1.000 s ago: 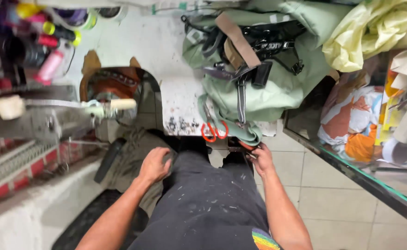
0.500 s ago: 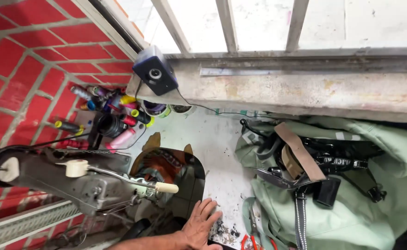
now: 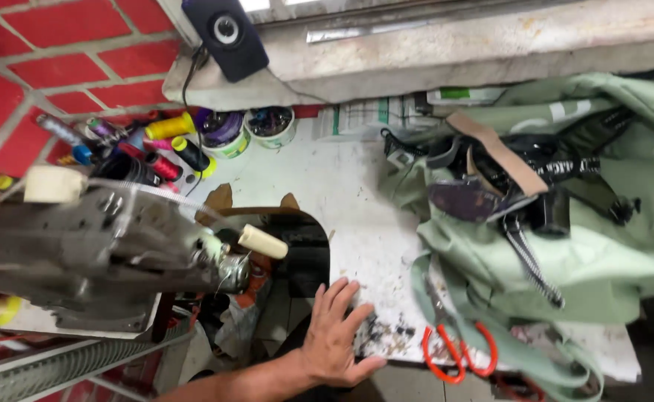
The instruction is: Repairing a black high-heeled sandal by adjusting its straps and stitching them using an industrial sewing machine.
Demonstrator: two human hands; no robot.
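Observation:
My left hand point(image 3: 337, 336) lies flat with fingers spread on the front edge of a stained white worktable point(image 3: 357, 208), beside a dark cut-out in the tabletop. My right hand is out of view. A grey sewing machine point(image 3: 96, 249) with a cream handle lies tilted at the left. A pale green bag point(image 3: 565, 216) with black straps and a brown strip covers the table's right side. Scissors with orange-red handles point(image 3: 457, 350) rest at the front edge, partly under a green strap.
Several thread spools point(image 3: 148, 149) and two small round tubs point(image 3: 267, 126) crowd the back left by a red brick wall. A black speaker point(image 3: 226, 33) sits on the concrete window ledge point(image 3: 453, 52). A metal rail runs along the lower left.
The view has swung up from my lap to the tabletop, then closer in. My left hand has come off my knee onto the table's front edge; my right hand has left the view.

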